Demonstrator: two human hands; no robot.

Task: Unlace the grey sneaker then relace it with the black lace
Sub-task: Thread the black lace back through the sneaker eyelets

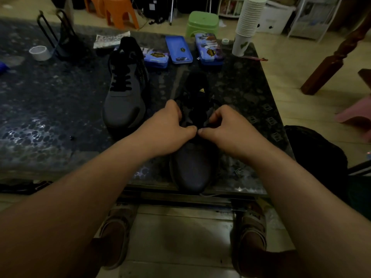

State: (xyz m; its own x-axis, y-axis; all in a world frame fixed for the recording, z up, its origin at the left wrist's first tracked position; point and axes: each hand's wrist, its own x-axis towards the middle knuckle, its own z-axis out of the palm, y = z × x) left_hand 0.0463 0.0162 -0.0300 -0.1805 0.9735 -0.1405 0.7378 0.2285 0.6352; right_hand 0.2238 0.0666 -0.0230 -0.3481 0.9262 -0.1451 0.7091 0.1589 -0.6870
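Head view, single wide-angle camera. Position: worn on the person's head, above the near edge of the dark table [50,117]. Facing: forward and steeply down along both forearms. Near field: left hand [170,127] and right hand [224,127] at frame centre, close to the lens, over the grey sneaker [192,169]. Bottom edge: the person's sandalled feet [118,227] on the floor beneath. Top edge: green stool [201,22] beyond the table's far side, small, with straight lines bowed toward the frame margins.
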